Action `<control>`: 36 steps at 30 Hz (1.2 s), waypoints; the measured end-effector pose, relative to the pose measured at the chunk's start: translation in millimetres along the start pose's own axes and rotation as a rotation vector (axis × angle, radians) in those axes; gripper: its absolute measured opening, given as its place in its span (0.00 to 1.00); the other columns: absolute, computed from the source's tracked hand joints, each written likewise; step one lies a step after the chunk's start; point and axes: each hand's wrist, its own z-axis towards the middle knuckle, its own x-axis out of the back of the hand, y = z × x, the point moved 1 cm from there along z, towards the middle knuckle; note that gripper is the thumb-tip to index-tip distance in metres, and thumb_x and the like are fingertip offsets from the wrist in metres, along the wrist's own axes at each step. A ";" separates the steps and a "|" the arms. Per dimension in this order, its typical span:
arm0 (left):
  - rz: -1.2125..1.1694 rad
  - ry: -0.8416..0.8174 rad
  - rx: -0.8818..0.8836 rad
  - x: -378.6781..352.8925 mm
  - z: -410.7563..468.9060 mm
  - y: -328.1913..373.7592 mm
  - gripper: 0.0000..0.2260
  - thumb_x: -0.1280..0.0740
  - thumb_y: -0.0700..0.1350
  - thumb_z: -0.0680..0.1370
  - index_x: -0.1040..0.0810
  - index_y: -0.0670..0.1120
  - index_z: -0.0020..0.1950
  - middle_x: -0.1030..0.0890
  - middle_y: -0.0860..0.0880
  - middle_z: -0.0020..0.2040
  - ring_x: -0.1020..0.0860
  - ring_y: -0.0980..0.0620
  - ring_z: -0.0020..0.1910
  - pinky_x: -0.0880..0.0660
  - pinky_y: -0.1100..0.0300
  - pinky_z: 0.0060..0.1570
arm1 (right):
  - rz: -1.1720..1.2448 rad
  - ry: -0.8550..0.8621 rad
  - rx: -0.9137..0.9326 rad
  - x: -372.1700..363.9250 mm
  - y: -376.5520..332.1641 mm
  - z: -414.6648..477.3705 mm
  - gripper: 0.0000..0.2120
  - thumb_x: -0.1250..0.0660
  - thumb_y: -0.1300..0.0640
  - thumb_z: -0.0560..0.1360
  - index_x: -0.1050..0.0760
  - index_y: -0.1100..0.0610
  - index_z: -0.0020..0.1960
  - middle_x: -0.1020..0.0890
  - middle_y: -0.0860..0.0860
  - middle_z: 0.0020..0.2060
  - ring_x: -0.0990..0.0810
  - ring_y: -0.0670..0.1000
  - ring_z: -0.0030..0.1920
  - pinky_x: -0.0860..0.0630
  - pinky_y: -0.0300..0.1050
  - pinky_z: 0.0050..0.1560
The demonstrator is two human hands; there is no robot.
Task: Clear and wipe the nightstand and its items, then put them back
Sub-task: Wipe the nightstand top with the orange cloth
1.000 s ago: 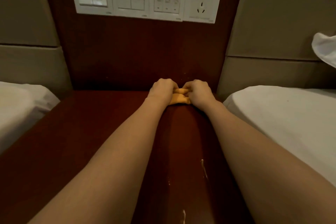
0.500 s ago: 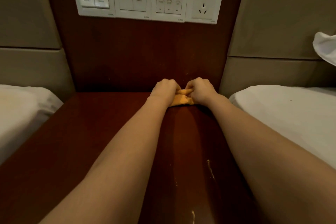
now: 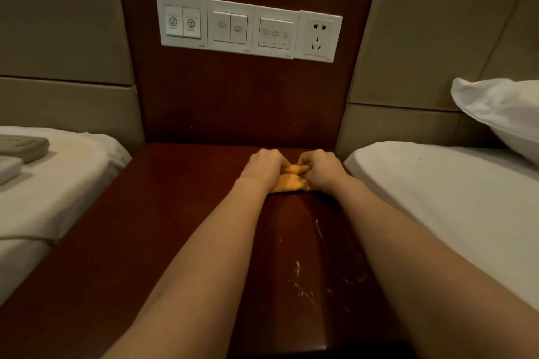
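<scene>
The cloth is small and orange-yellow, bunched into a soft ridge on top, with a flatter fold lying on the wood nearer me. It sits on the nightstand, toward its back edge and a little right of its middle. My left hand and right hand grip it from either side, knuckles up and fingers curled in, pinching the raised ridge between them. My fingertips are tucked under, so I cannot tell how far they reach into the folds. My hands hide most of the cloth.

The nightstand top is dark, glossy reddish wood. Pale streaks mark it toward the front, right of its middle, between my forearms, which cover much of the surface. Behind the nightstand rises a wooden panel carrying a row of white switch plates and a socket. Left of the nightstand is a bed in white sheets, with a grey handset-like thing and a flat white item lying on it; I cannot make out what they are. Right of the nightstand is a second white bed with a pillow at its head.
</scene>
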 end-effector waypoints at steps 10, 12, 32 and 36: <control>-0.058 -0.022 0.022 11.1 -98.4 28.4 0.20 0.42 0.34 0.78 0.23 0.52 0.63 0.22 0.44 0.60 0.24 0.43 0.58 0.26 0.54 0.54 | -0.001 -0.072 -0.028 8.9 -22.2 -99.5 0.10 0.39 0.67 0.71 0.28 0.53 0.41 0.25 0.53 0.40 0.28 0.54 0.44 0.34 0.45 0.40; -0.071 -0.032 0.025 12.9 -113.0 31.9 0.20 0.42 0.34 0.78 0.22 0.52 0.63 0.22 0.44 0.60 0.24 0.44 0.59 0.25 0.54 0.55 | 0.002 -0.081 -0.035 9.8 -25.4 -116.1 0.11 0.39 0.67 0.71 0.28 0.51 0.39 0.25 0.53 0.41 0.27 0.54 0.44 0.33 0.45 0.40; -0.148 -0.239 0.075 42.9 -242.5 65.0 0.15 0.41 0.34 0.77 0.19 0.46 0.57 0.21 0.47 0.51 0.24 0.51 0.44 0.22 0.59 0.42 | 0.052 -0.255 -0.010 10.9 -63.6 -250.8 0.13 0.38 0.64 0.74 0.30 0.50 0.35 0.25 0.51 0.39 0.26 0.54 0.45 0.28 0.49 0.43; -0.058 -0.317 0.066 47.7 -262.0 74.5 0.15 0.41 0.34 0.77 0.20 0.44 0.57 0.21 0.44 0.53 0.25 0.48 0.44 0.25 0.58 0.42 | 0.048 -0.331 -0.003 9.7 -70.6 -267.4 0.07 0.39 0.65 0.75 0.23 0.61 0.50 0.22 0.59 0.49 0.23 0.59 0.50 0.24 0.55 0.50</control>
